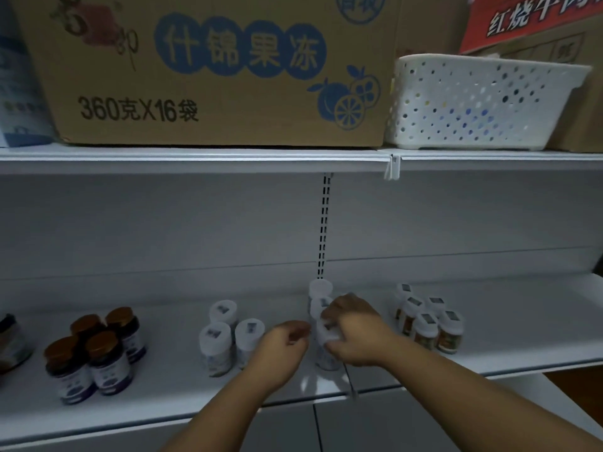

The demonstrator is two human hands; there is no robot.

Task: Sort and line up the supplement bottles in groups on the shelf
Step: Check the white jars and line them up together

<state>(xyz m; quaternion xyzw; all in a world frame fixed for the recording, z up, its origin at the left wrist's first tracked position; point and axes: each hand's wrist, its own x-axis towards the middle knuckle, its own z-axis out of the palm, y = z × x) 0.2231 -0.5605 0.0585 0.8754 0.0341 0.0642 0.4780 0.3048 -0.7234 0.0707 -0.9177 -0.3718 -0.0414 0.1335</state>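
Observation:
Supplement bottles stand in groups on the white lower shelf (163,386). Several dark bottles with brown caps (98,350) are at the left. Three white-capped bottles (225,334) stand left of centre. A short row of white-capped bottles (319,290) runs back toward the wall at the centre. My right hand (355,331) grips the front bottle (326,357) of that row by its cap. My left hand (284,344) hangs just left of it with curled fingers and holds nothing that I can see. Several amber bottles with white caps (427,324) stand at the right.
The upper shelf carries a large cardboard box (208,70), a white perforated basket (476,102) and more boxes at the right. A slotted upright (323,230) runs down the back wall. A dark jar (9,340) sits at the far left edge.

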